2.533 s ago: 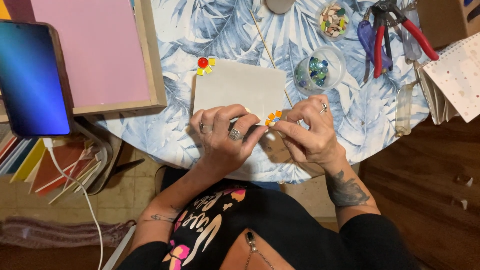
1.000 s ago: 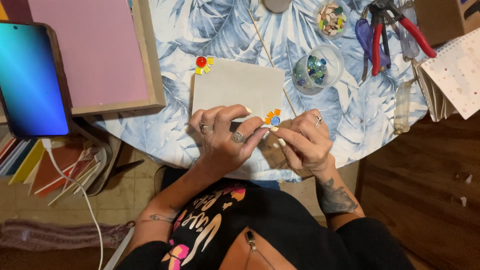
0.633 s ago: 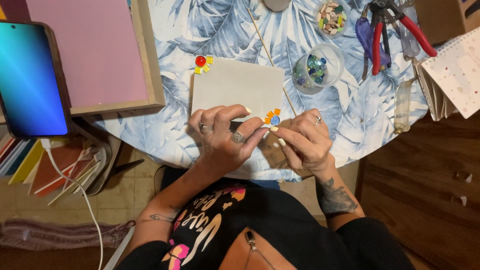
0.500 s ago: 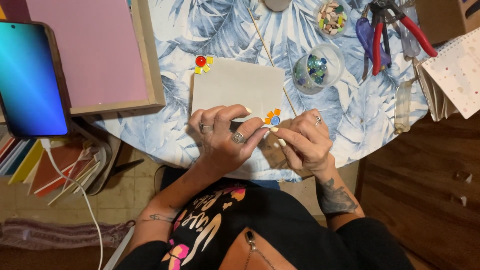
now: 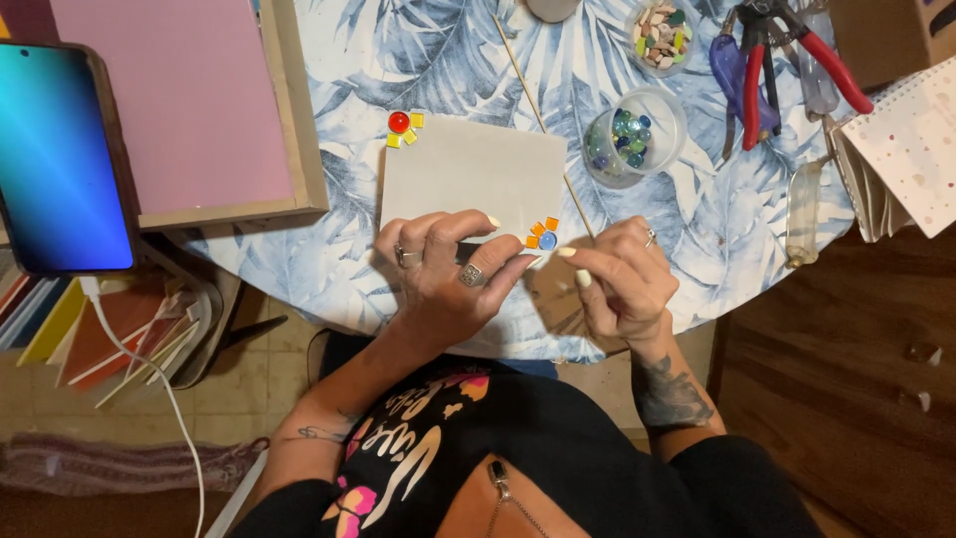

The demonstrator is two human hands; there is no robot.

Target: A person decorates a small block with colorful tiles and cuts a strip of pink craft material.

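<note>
A pale square tile (image 5: 473, 174) lies on the round leaf-print table (image 5: 717, 229). A red bead with yellow chips (image 5: 401, 126) sits at its far left corner, and a blue bead with orange chips (image 5: 543, 235) at its near right corner. My left hand (image 5: 448, 274) rests on the tile's near edge, with a fingertip beside the orange chips. My right hand (image 5: 617, 279) is curled just right of that corner, pinching a thin wooden stick (image 5: 538, 110) that runs away across the table.
A clear cup of blue-green glass beads (image 5: 627, 134) and a cup of pale mosaic chips (image 5: 662, 30) stand beyond the tile. Red-handled pliers (image 5: 797, 50) and a notebook (image 5: 906, 149) lie at the right. A pink framed board (image 5: 179, 100) and a lit phone (image 5: 60, 159) are at the left.
My right hand has pulled slightly right and down from the orange corner cluster. My left hand stays on the tile.
</note>
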